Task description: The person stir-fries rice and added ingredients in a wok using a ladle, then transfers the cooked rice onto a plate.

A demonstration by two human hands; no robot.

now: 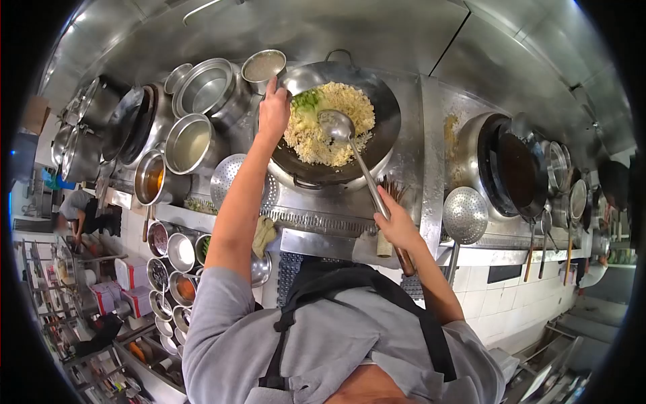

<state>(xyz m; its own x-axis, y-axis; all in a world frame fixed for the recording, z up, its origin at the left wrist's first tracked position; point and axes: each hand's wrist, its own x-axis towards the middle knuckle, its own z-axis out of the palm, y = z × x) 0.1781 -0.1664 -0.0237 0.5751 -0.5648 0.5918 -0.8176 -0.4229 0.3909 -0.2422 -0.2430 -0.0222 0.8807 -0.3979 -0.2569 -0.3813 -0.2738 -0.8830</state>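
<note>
Rice, one heap, lies in one wok ahead of us. Our right hand closes its fingers round the handle of one ladle, whose bowl sits at the rice. Our left hand is at the wok's left side, fingers bent; we cannot tell whether they grasp anything. One patch of green pieces shows near them. Outward, we count one steel container beside the left fingertips and one perforated skimmer to the right.
</note>
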